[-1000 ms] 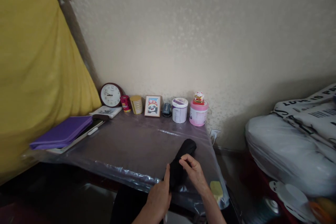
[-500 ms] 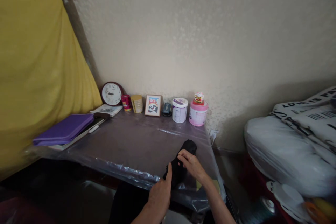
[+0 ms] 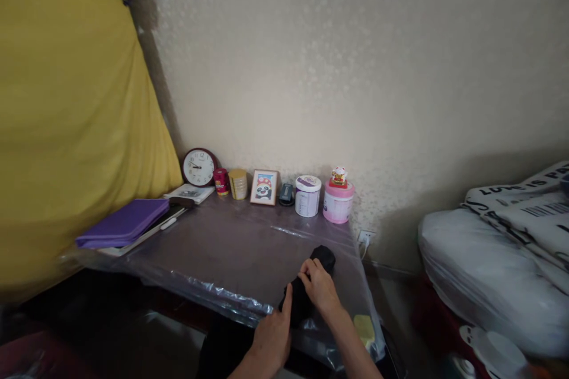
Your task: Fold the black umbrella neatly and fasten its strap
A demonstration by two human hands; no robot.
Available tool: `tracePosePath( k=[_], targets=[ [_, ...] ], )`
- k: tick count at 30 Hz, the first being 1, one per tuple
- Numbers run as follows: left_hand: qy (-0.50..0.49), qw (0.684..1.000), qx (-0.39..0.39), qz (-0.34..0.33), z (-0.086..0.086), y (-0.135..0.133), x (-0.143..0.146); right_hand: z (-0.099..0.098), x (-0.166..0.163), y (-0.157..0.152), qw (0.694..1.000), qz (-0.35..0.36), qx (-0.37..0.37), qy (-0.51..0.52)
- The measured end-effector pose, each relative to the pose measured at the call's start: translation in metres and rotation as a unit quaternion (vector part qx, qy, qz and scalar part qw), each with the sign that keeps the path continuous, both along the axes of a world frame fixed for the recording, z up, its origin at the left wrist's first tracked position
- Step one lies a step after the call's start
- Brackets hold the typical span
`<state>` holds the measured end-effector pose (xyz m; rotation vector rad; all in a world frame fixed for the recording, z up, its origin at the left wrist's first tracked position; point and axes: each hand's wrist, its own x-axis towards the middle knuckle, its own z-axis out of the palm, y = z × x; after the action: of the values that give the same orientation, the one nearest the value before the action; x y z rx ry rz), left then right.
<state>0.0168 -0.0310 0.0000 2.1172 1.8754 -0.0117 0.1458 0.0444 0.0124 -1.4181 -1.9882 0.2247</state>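
A long black bundle, soft-looking and rounded at its far end, lies slantwise near the front right of the table. I cannot make out its exact kind. My left hand grips its near end from the left, a finger stretched along it and the other fingers mostly hidden. Over the bundle's middle, my right hand is closed, thumb and fingertips pinched together on the black material. Any small part inside that pinch is too small to see. A pale yellow block sits beside my right forearm.
Clear plastic covers the table. Along the back stand a clock, a panda picture, a white tub and a pink tub with a cat figurine on top. A purple folder lies left; bagged bedding is at right.
The camera view has shifted, so everything sits slightly lower and further right. My right hand's fingers have curled closer over the bundle. More of the yellow block shows now.
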Motion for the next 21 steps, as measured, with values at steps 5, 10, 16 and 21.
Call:
tracePosePath(
  k=[5, 10, 16, 21],
  targets=[
    [-0.029, 1.000, -0.001, -0.004, -0.002, -0.002, -0.006, 0.001, 0.001, -0.001, 0.999, 0.031, -0.004, 0.015],
    [-0.076, 0.997, 0.002, 0.002, 0.000, -0.011, -0.014, -0.005, 0.022, 0.011, 0.957, 0.029, -0.131, 0.256],
    [-0.106, 0.994, -0.002, 0.024, 0.001, -0.026, -0.018, -0.010, 0.047, 0.009, 0.896, -0.019, -0.182, 0.406],
    [-0.107, 0.994, 0.023, 0.018, 0.003, -0.029, -0.012, -0.001, 0.035, 0.002, 0.931, 0.038, -0.159, 0.327]
  ],
)
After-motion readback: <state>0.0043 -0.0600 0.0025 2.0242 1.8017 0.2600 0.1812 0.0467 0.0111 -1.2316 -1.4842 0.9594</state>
